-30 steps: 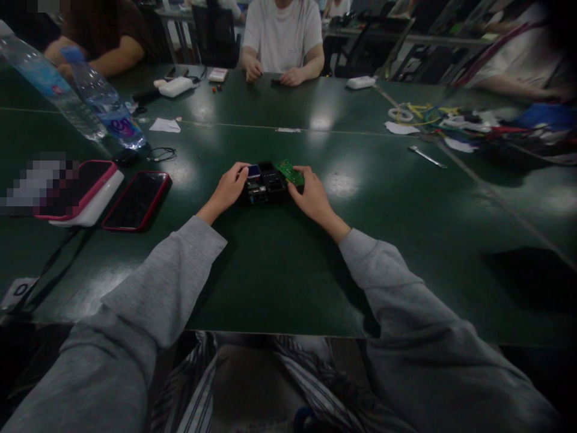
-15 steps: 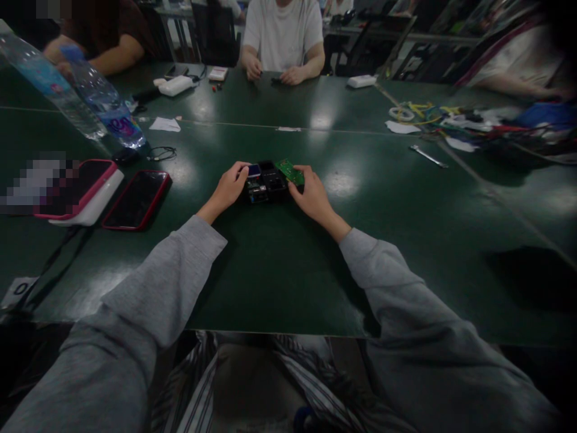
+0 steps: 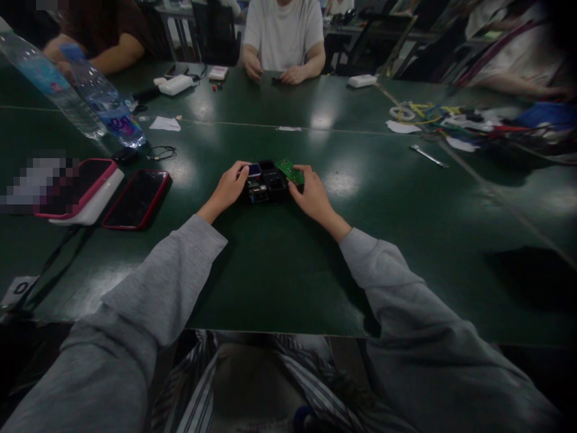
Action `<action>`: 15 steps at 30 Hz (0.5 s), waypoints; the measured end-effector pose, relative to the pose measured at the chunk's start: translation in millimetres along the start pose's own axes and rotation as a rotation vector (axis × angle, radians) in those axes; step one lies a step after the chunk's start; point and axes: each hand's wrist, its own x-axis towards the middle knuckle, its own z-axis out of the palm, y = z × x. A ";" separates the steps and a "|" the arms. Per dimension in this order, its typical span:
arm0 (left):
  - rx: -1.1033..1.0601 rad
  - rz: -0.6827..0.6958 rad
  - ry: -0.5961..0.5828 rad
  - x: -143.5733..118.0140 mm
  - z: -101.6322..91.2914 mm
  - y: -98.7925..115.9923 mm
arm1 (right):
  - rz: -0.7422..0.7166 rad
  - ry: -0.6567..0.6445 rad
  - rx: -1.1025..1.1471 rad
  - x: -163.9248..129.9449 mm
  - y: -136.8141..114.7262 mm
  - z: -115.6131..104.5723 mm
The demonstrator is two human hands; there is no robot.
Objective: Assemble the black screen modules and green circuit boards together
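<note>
My left hand (image 3: 231, 185) is closed on the left side of a small black electronics case (image 3: 272, 179), its thumb beside a little screen (image 3: 253, 170). The case lies opened out on the green table, and boards or parts show in its left half. Between the thumb and fingers of my right hand (image 3: 311, 191) is a green circuit board (image 3: 289, 171), tilted against the right side of the case. Whether the board touches the case is too small to tell. The undersides of both hands are hidden.
At left are two phones in red cases (image 3: 137, 199) (image 3: 85, 189) and water bottles (image 3: 106, 102). A wrench (image 3: 428, 156) and a heap of cables (image 3: 487, 123) lie to the right. A person in a white shirt (image 3: 283, 33) sits opposite.
My hands, the case and the circuit board hold almost the same position. Across the table, the seated person's hand has shifted slightly.
</note>
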 end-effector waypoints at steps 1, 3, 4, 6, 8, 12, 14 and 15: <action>-0.002 -0.003 0.000 0.0 0.0 0.4 | -0.006 0.004 -0.001 0.1 0.4 0.4; -0.006 -0.003 0.001 0.1 0.0 1.0 | -0.017 0.009 -0.006 0.4 1.2 1.1; -0.006 -0.003 0.003 0.2 0.0 1.1 | -0.021 0.009 -0.008 0.4 1.7 1.4; -0.002 -0.001 0.001 0.3 0.1 1.2 | -0.026 0.009 -0.008 0.4 2.3 1.8; 0.002 0.003 -0.001 0.3 0.0 1.2 | -0.031 0.012 -0.005 0.2 2.6 2.0; -0.001 0.003 0.002 0.0 -0.2 1.4 | -0.035 0.011 -0.012 0.0 2.6 1.8; -0.005 -0.001 0.003 -0.2 -0.2 1.7 | -0.039 0.009 -0.010 0.0 2.7 1.7; -0.007 -0.001 0.003 -0.3 -0.3 1.8 | -0.040 0.009 -0.006 0.1 2.7 1.6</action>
